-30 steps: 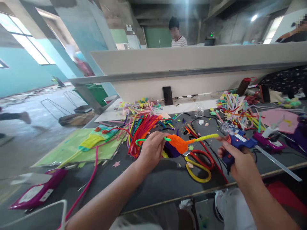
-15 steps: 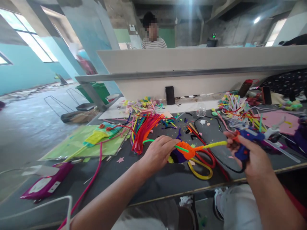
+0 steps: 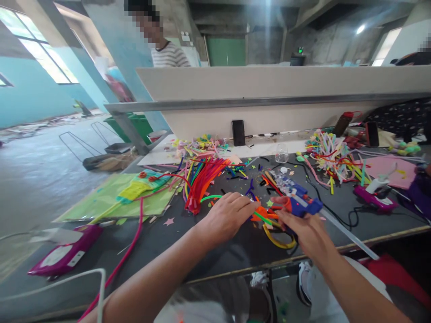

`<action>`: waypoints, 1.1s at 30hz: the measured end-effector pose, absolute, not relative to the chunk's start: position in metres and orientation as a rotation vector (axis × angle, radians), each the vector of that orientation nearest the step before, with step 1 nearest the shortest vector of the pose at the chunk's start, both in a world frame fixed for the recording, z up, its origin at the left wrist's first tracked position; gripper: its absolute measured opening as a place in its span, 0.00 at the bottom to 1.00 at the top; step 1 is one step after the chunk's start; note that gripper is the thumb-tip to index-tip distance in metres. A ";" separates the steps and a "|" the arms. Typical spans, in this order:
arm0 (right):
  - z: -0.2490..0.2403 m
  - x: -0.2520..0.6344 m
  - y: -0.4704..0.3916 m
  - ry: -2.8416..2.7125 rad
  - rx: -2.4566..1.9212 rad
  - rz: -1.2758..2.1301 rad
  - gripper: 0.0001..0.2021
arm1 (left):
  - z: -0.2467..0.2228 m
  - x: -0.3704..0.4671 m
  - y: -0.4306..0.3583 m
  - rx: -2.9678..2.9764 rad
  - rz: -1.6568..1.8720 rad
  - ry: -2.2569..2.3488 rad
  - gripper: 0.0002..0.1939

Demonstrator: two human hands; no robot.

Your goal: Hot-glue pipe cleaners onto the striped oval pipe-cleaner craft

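Gripping a blue glue gun (image 3: 299,204) in a closed right hand (image 3: 305,229), a person at a cluttered counter (image 3: 232,251) brings its nozzle to an orange pipe-cleaner piece (image 3: 261,214), which lies on the counter between the two hands. The left hand (image 3: 225,217) rests over the piece's near end, fingers (image 3: 244,204) pressed together and curled down on it; whether they pinch it or only pin it flat cannot be told. A clear glue stick (image 3: 350,237) juts from the back of the gun toward the counter's edge.

Done well, the step would seem to call for a steady left hand, a small dab at the joint, and fingertips kept back from the hot tip.

Yellow-handled scissors (image 3: 279,240) lie just beside the piece, partly under the right hand. A red pipe-cleaner bundle (image 3: 202,184) fans out behind the left hand, with a green sheet (image 3: 111,204) further left. A phone (image 3: 238,133) leans on the white partition (image 3: 269,85), and a second heap of pipe cleaners (image 3: 328,154) sits well off to the right.

The nozzle tip and the exact point of contact are hidden by blur and the right hand's fingers. The piece's shape is hard to make out. A person in a striped shirt (image 3: 168,54) stands beyond the partition.
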State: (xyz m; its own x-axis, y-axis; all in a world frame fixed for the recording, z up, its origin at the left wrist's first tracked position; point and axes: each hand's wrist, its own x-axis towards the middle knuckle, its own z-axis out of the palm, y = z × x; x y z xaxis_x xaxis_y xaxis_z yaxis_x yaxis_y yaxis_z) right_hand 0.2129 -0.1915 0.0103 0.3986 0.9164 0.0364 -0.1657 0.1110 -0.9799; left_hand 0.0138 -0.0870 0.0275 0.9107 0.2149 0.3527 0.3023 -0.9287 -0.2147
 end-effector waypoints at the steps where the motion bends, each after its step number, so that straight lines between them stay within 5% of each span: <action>1: 0.008 0.204 -0.187 -0.785 -1.207 0.927 0.15 | 0.028 0.014 -0.087 -2.799 -0.474 -0.377 0.17; 33: -0.007 0.190 -0.172 -0.799 -1.195 0.942 0.15 | 0.022 0.005 -0.095 -2.759 -1.151 -0.685 0.12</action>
